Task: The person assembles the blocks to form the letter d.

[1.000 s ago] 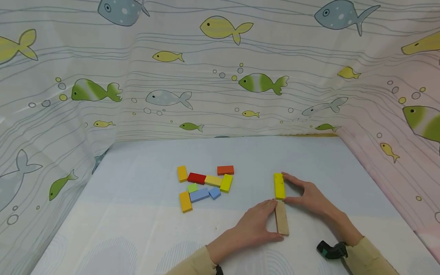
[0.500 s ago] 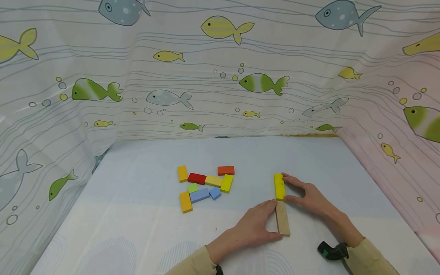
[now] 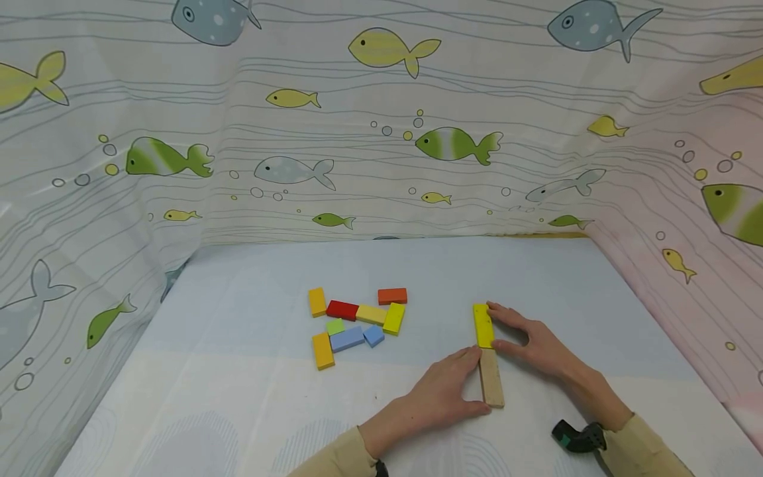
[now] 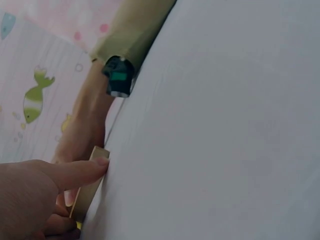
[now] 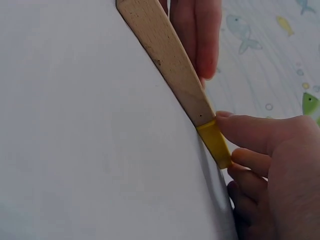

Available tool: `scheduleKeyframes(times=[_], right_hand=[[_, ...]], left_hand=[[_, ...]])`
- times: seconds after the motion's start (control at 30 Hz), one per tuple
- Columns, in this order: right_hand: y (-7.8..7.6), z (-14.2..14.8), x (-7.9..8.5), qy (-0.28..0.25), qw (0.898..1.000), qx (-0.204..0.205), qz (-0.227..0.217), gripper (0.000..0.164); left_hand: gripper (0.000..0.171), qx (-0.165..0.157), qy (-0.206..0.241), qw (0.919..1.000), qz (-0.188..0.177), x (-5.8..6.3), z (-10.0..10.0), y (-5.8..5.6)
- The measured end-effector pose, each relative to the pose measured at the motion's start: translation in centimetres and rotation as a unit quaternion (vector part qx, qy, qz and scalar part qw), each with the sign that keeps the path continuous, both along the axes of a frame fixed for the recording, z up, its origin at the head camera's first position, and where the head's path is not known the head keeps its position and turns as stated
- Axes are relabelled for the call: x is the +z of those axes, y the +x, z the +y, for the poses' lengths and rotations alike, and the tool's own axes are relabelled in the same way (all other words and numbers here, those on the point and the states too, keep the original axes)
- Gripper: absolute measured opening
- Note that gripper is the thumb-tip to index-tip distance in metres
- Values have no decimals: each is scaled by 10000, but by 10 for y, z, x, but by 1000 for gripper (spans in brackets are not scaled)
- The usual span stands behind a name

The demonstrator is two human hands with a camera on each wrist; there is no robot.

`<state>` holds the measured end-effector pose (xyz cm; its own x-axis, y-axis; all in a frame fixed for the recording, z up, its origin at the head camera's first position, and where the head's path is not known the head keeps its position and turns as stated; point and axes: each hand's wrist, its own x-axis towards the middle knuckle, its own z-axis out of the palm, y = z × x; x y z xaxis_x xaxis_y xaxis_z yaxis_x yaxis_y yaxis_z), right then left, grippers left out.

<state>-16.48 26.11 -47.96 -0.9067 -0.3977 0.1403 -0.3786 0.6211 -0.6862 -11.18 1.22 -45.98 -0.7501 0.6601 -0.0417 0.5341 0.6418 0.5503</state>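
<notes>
On the table's right half, a yellow block (image 3: 483, 326) and a plain wooden block (image 3: 491, 379) lie end to end, the yellow one farther from me. My left hand (image 3: 429, 394) holds the plain block lengthwise, thumb at its near end and fingertips by the joint. My right hand (image 3: 539, 344) holds the yellow block from the right, its thumb near the joint and its fingers at the far corner. The right wrist view shows the plain block (image 5: 165, 60) meeting the yellow block (image 5: 215, 144). In the left wrist view, my thumb covers part of the plain block (image 4: 89, 192).
Left of my hands lies a loose group of coloured blocks, among them a red block (image 3: 342, 310), an orange-red block (image 3: 392, 296), a long blue block (image 3: 348, 339) and a small green block (image 3: 335, 326). A fish-print curtain (image 3: 381, 252) surrounds the table.
The yellow block has slid slightly toward me and its far end has turned a little left. The narrow gap to the plain block has closed. Both hands stay nearly in place.
</notes>
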Motion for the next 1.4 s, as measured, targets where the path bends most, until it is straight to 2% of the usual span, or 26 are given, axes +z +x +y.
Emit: scheduleKeyframes(times=[0.4,0.67,0.93,1.2,1.4], right_hand=[[3,-1,-2,-55,10000,-59,-40,64],[17,-7,-1,48,9994,-325,-75,63],[32,-9,-3,-173,9988,-349,283,51],[39,-11,-7,-495,9949,-337,815,45],[43,-14,-8,-494,9934,-504,902,43]], left_hand=[[84,-54,48,9999,100,-1,0,0],[85,-49,75,9999,49,-1,-2,1],[86,-51,2,10000,19,-2,0,0],[86,-34,-130,9999,97,-1,1,0],[85,-47,-120,9999,107,0,1,0]])
